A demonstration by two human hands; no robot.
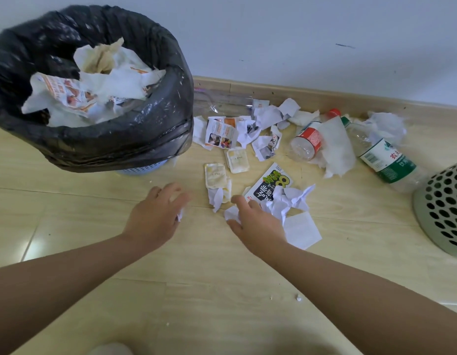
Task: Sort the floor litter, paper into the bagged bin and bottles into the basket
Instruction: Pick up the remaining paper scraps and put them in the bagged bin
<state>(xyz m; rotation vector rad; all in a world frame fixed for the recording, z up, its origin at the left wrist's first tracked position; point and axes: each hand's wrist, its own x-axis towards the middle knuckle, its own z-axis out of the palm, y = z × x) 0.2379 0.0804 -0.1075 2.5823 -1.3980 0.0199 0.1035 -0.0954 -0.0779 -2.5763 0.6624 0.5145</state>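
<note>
Both hands are working low over the floor (222, 290), at the near edge of the litter. The left hand (155, 213) is curling its blurred fingers round a torn scrap (180, 215), of which only a white corner is showing under the palm. The right hand (256, 224) is pinching a white piece (232, 213) between thumb and forefinger, with crumpled paper (290, 201) and a flat white sheet (303, 233) lying just beside its knuckles. More paper is lying beyond: a printed card (272, 184), two pale sachets (237, 160), torn leaflets (222, 133) and a wad of tissue (336, 149) that is draping over the red-labelled bottle (308, 139). The green-labelled bottle (383, 160) is lying on its side near the basket (442, 208) at the right edge, and the bagged bin (107, 147), already heaped with paper, is standing to the left. All this paper is looking feather-light and limp, likely to crush rather than resist. Gathering several bits into a loose fist is looking wiser than pinching edges, which may tear or let scraps flutter out on the way to the bin. The bottles are looking empty, light and slick, apt to roll or dent. Taking each round the labelled waist or the neck, once the tissue is off, is looking like the surest hold.
</note>
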